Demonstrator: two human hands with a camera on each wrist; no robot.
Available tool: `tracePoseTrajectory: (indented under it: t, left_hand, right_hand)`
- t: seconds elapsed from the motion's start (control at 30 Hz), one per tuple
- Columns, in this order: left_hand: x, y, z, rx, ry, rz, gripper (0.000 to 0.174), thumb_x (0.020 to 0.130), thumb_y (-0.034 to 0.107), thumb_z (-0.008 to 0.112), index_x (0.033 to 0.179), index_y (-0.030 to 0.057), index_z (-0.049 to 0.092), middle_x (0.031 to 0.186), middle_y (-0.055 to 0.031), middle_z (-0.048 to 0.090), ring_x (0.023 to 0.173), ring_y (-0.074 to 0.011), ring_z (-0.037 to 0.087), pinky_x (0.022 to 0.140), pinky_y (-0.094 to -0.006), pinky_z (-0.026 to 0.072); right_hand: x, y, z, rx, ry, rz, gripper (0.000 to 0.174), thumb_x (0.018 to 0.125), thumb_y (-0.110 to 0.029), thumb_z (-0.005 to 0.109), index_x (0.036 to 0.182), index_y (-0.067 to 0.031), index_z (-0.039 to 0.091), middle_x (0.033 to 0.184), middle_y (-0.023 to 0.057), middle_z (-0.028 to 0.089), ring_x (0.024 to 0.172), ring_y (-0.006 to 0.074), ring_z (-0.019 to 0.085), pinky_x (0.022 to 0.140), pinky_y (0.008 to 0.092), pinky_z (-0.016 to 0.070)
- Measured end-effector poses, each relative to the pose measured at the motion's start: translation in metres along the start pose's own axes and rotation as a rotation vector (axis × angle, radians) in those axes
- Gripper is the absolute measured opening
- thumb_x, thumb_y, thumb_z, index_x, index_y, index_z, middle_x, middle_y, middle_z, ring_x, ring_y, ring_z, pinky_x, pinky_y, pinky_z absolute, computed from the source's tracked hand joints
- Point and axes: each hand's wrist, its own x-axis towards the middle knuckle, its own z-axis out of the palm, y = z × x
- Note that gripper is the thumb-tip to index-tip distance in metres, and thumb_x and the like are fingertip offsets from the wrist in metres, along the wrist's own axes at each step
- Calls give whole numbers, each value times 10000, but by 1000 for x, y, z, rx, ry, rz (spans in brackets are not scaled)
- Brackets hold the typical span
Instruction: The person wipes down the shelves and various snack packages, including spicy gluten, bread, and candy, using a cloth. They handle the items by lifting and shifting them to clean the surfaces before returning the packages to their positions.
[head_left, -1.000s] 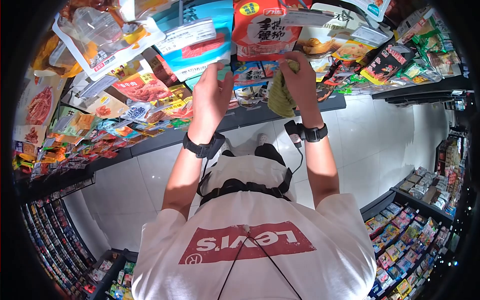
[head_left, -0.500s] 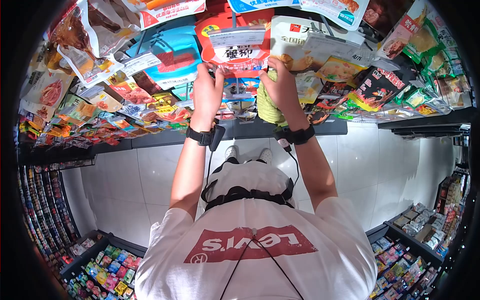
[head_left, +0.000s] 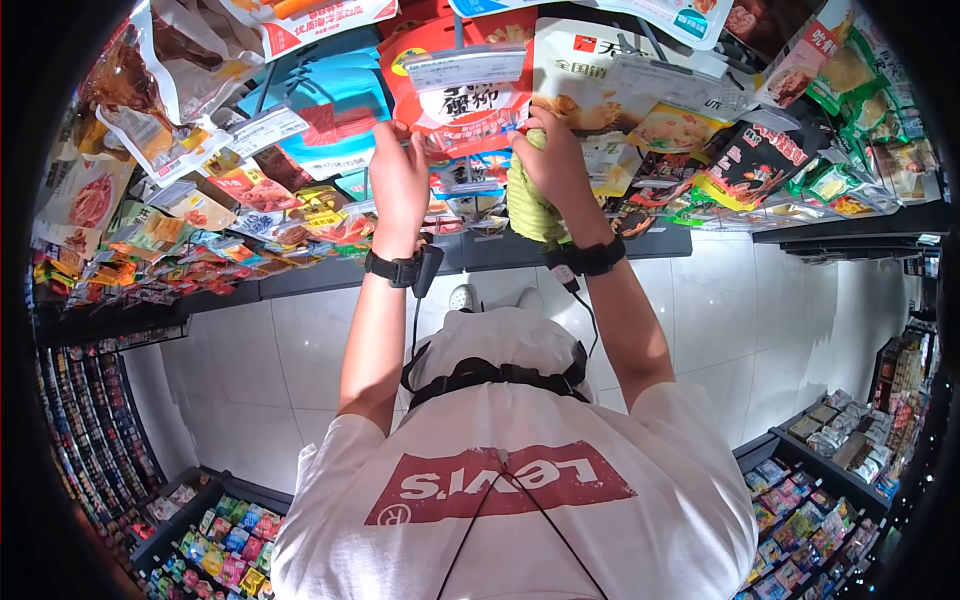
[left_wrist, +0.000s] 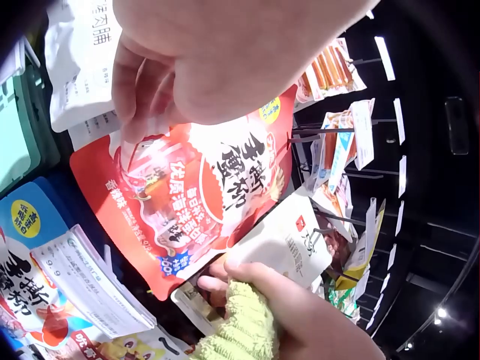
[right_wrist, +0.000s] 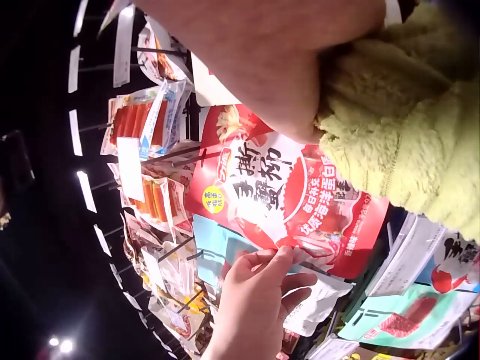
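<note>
Two hands, one green cloth and one gripped red pouch occupy the centre of the head view. The left hand (head_left: 400,185) pinches the pouch near its lower left corner, thumb against curled fingers; the right hand (head_left: 560,170) is clamped on the lower right corner and also bears the green cloth (head_left: 532,200), which hangs below its palm. The red pouch (head_left: 462,112) hangs in the rack display, behind a white price tag (head_left: 465,68) and between blue pouches (head_left: 330,125) at left and a white pouch (head_left: 585,80) at right.

The red pouch is flat-faced and glossy, with large black characters on a white patch, smaller white lettering and a partly transparent lower area. In the head view, the price tag covers part of its print; the right wrist view shows the large characters uncovered, along with one round yellow badge (right_wrist: 213,200). The left wrist view adds a small blue mark (left_wrist: 174,262) near the pouch's bottom edge. Two black wrist straps, one per arm, appear in the head view.
</note>
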Motion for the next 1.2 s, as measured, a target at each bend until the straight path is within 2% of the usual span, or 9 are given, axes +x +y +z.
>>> tracePoseTrajectory:
  t: [0.2, 0.3, 0.5, 0.73, 0.8, 0.87, 0.93, 1.13, 1.2]
  left_hand:
    - [5, -2, -9, -14, -3, -26, 238, 1071, 107, 697, 1215, -11, 550, 1041, -254, 748, 951, -472, 748, 769, -522, 568]
    - [3, 2, -10, -13, 3, -25, 247, 1072, 117, 700, 1220, -15, 554, 1067, -247, 761, 892, -426, 767, 747, -507, 572]
    - [-3, -1, -13, -36, -44, -81, 299, 1066, 158, 720, 1243, -27, 565, 1105, -241, 770, 796, -349, 767, 716, -476, 572]
    - [-19, 14, -19, -108, -38, -82, 359, 1063, 211, 739, 1281, -24, 578, 1103, -180, 782, 705, -277, 743, 641, -423, 557]
    - [-28, 26, -19, -120, -151, -77, 326, 1065, 195, 731, 1263, -23, 590, 1089, -169, 779, 702, -267, 740, 630, -406, 558]
    - [-34, 37, -8, -119, -205, -96, 294, 1064, 172, 723, 1248, -24, 605, 1089, -168, 775, 700, -260, 737, 630, -399, 566]
    - [-38, 57, 9, -139, -243, -30, 281, 1064, 159, 718, 1241, -30, 610, 1109, -182, 769, 709, -262, 743, 640, -403, 579]
    - [-27, 109, 68, -123, -223, 7, 361, 1063, 155, 714, 1334, -57, 607, 1162, -244, 754, 777, -290, 778, 680, -409, 597]
    - [-25, 117, 90, -154, -57, 95, 337, 1079, 173, 720, 1336, -24, 627, 1003, -178, 779, 719, -194, 744, 642, -343, 563]
  right_hand:
    - [-5, 1, 2, 82, 1, -34, 458, 943, -242, 795, 1321, -7, 689, 1222, 223, 756, 1135, 394, 732, 970, 439, 573]
    - [-2, 4, 5, 29, -27, -18, 486, 975, -250, 815, 1386, -28, 681, 1239, 196, 778, 1179, 334, 747, 1018, 402, 570]
    - [-11, 4, 0, 51, -9, 25, 454, 979, -258, 817, 1352, -27, 698, 1242, 168, 785, 1179, 308, 750, 1014, 396, 566]
    - [-31, 5, -49, 24, 18, 111, 412, 1001, -276, 803, 1322, -31, 720, 1240, 141, 789, 1169, 274, 753, 1008, 380, 566]
    - [-34, 4, -68, -12, 83, 111, 406, 1007, -278, 798, 1320, -30, 721, 1247, 135, 788, 1164, 261, 754, 1000, 375, 567]
    - [-35, 10, -85, -30, 128, 99, 403, 1007, -274, 793, 1322, -32, 721, 1257, 137, 786, 1172, 272, 752, 1009, 383, 562]
    - [-35, 11, -107, -102, 190, 0, 413, 989, -253, 784, 1306, 0, 705, 1257, 190, 767, 1169, 361, 743, 1015, 423, 560]
    - [-8, 30, -149, -30, 159, -65, 432, 987, -235, 783, 1325, 17, 689, 1253, 211, 762, 1166, 376, 737, 1029, 435, 555]
    - [1, 34, -157, 44, 139, -60, 437, 985, -233, 786, 1328, 20, 687, 1249, 219, 763, 1175, 380, 736, 1037, 436, 554]
